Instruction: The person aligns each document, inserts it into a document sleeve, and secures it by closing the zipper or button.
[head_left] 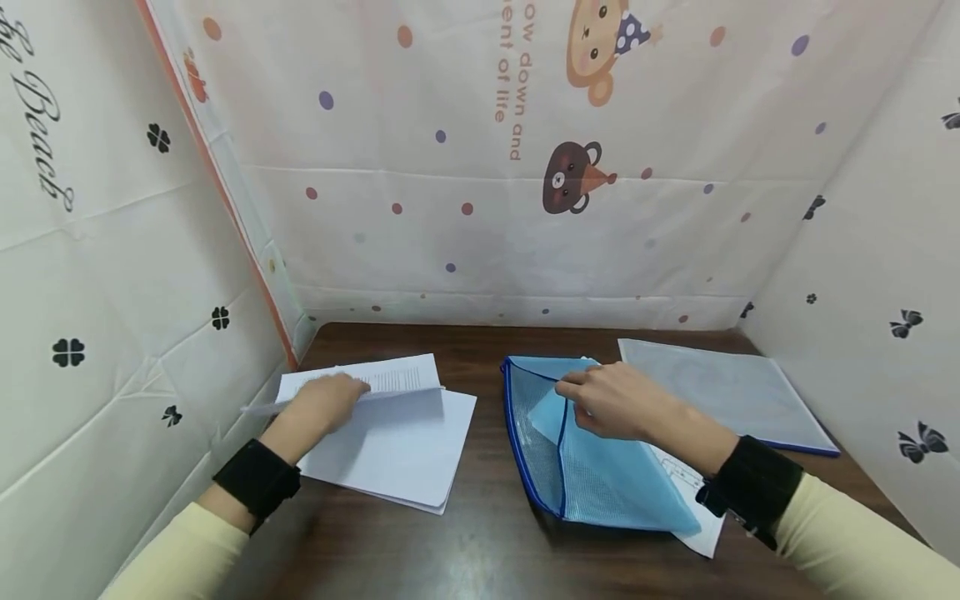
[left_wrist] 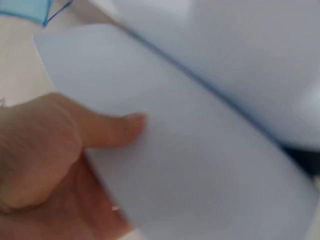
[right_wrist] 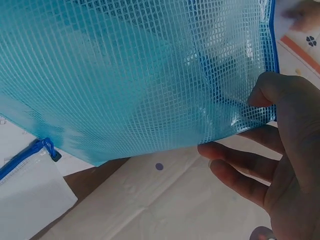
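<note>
The left hand (head_left: 322, 404) covers part of the printed sheet (head_left: 397, 379), whose print is too small to read. The left wrist view is blurred. Under the blue mesh pouch (head_left: 600, 467), a drawn sheet (head_left: 693, 500) mostly hides. The right hand's (head_left: 615, 400) fingertips are hidden.

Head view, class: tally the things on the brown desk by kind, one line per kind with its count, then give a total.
Mesh zip pouches: 2, the blue mesh zip pouch and the grey mesh zip pouch.
Stacks of white paper sheets: 1, the stack of white paper sheets.
Loose white printed sheets under the blue pouch: 1, the white printed sheet.
Total: 4
</note>
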